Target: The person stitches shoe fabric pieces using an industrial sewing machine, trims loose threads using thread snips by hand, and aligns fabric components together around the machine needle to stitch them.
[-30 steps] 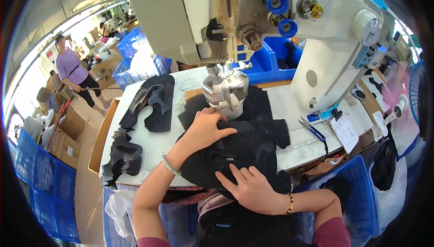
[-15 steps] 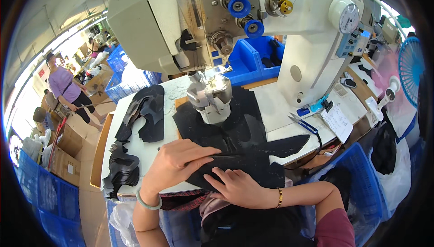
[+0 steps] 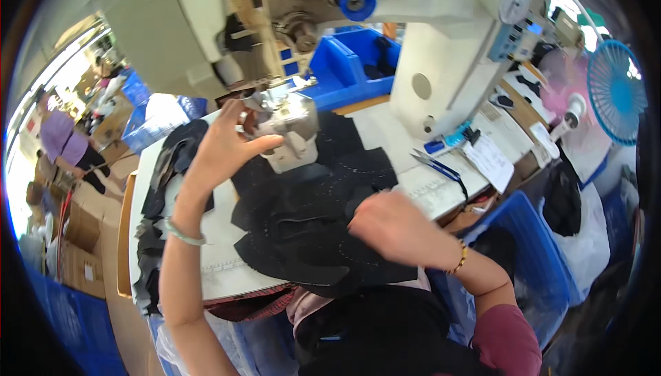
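Observation:
My left hand (image 3: 231,149) is raised at the head of a post-bed sewing machine (image 3: 292,118), thumb stretched apart from bent fingers. Its fingertips are partly hidden against the metal parts near the needle area. Below the machine head lie black cut pieces (image 3: 296,228) of sheet material, with pale dotted lines and a narrow slit. My right hand (image 3: 399,228), blurred by motion, is curled at the right side of these pieces, and its fingers seem to pinch a black edge. A pale bangle circles my left wrist, and a beaded bracelet my right.
Stacked black pieces (image 3: 155,238) lie along the table's left edge. Blue thread snips (image 3: 441,169) and a paper sheet (image 3: 490,161) rest at the right. A blue bin (image 3: 351,66) stands behind, a blue crate (image 3: 544,273) at lower right. A person (image 3: 65,138) stands at far left.
My left hand has left the black material and risen to the machine head. The right hand has moved right and up. The pieces have been turned and now lie nearer me; the view has shifted.

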{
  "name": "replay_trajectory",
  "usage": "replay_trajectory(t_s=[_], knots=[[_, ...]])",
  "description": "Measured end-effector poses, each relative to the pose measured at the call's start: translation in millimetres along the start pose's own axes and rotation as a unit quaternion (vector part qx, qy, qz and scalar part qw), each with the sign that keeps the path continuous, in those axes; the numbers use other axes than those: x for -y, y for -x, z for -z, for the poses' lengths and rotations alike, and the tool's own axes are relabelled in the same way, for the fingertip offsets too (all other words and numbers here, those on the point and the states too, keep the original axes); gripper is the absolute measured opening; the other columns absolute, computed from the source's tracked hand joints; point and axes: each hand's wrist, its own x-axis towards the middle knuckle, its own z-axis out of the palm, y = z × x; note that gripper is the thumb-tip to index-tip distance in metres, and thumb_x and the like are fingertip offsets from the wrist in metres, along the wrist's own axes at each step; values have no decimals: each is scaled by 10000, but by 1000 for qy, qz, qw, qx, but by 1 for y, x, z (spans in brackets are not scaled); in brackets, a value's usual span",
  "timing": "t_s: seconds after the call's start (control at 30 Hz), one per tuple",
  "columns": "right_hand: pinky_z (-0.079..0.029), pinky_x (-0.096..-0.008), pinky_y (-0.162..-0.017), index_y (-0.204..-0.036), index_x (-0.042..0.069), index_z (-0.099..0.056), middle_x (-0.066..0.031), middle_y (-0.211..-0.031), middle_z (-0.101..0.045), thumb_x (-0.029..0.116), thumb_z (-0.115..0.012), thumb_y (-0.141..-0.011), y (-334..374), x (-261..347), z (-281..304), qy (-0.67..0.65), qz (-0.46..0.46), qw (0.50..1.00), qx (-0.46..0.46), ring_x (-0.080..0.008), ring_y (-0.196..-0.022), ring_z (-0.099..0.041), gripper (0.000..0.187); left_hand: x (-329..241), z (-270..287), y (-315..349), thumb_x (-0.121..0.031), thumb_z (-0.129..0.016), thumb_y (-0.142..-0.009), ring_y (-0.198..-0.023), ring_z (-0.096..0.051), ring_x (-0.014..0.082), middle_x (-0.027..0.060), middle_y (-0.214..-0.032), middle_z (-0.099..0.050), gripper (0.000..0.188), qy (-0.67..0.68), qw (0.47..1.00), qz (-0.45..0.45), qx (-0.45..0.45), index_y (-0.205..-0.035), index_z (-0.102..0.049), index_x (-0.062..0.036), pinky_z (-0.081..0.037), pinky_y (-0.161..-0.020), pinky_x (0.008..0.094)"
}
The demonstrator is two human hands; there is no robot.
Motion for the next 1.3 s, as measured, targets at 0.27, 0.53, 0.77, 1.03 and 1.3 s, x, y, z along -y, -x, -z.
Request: replay_trajectory(t_s=[0.27,0.53,0.77,1.03,1.3], knots=[[-416,-422,-848,-978,-15,-551,-156,-971,-545,54,-566,-785,91,-107,-36,294,-311,898,-103,-330,-927,-524,205,-15,-6,-16,-423,-777,-690,-770,-586,238,143,-832,-596,638,-91,993,-27,71,-1051,-568,60,-467,-724,335],[-403,-418,-906,-980,-15,-513,-200,-1071,-529,67,-515,-904,87,-117,-34,259,-251,902,-237,-345,-993,-518,111,54,48,65,-263,-753,-772,-895,-621,154,103,-1033,-668,601,161,972,169,29,-1258,-549,27,-473,-794,249],[-452,-263,-808,-1136,-11,-459,-98,-1049,-568,67,-507,-958,21,-30,-9,-306,-268,872,-271,-122,-847,-550,200,67,46,75,-155,-645,-864,-898,-622,152,79,-998,-657,260,85,984,105,-115,-1046,-666,29,-477,-824,274],[-462,-250,-732,-1048,-13,-566,-68,-856,-593,45,-712,-808,-23,27,-14,-217,-164,944,-189,-123,-789,-570,287,18,8,-17,-255,-704,-802,-829,-639,160,120,-920,-686,323,132,991,-7,0,-944,-681,34,-491,-793,290],[-446,-235,-707,-998,-5,-588,-38,-825,-600,46,-692,-814,8,-5,-15,-189,-240,930,-203,-101,-749,-540,217,27,18,-44,-253,-758,-755,-805,-614,144,84,-828,-674,323,133,985,-20,109,-919,-670,10,-455,-790,275]])
